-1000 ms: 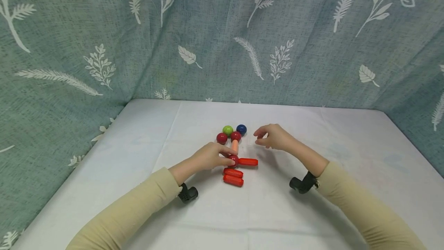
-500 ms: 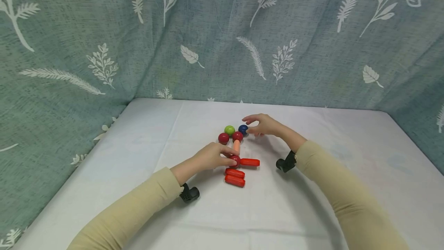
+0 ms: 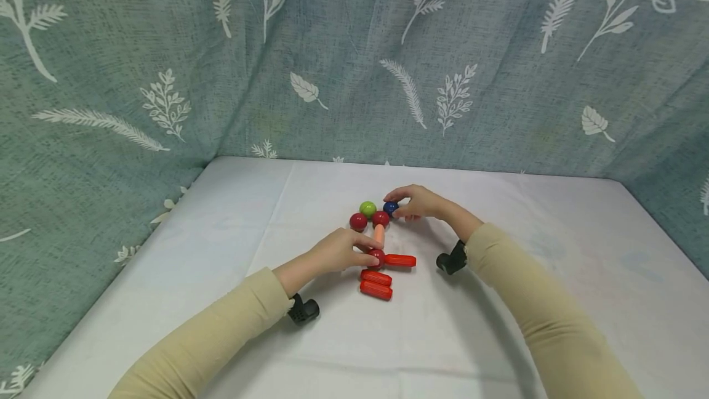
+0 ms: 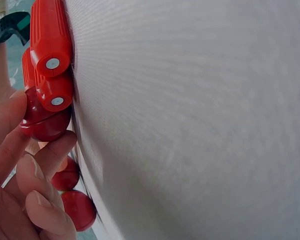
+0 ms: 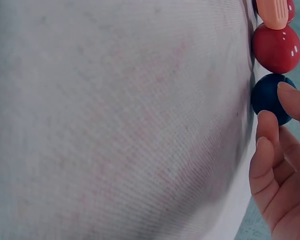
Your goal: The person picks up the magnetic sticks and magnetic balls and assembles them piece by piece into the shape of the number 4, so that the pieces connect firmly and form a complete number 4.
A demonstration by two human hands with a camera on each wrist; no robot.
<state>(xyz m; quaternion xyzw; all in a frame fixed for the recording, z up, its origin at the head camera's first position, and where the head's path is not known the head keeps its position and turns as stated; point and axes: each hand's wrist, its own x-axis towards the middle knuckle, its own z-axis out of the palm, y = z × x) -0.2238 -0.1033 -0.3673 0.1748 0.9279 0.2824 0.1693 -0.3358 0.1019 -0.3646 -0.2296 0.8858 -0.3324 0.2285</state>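
While the blue ball (image 3: 390,209) sits on the white table (image 3: 277,337) just beside the middle red ball (image 3: 380,218), right hand (image 3: 419,202) pinches it, thumb and fingers round it. Left hand (image 3: 339,250) grips the near red ball (image 4: 50,125); red stick (image 3: 400,260) adjoins it, peach piece (image 3: 379,236) just beyond. Green ball (image 3: 368,209) near blue ball.

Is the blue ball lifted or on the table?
On the table, apparently: the blue ball, pinched by the right hand, sits level with the neighbouring red ball.

The right wrist view crops the peach stick (image 5: 273,11), while fingers (image 5: 268,127) partly hide the blue ball (image 5: 266,96).
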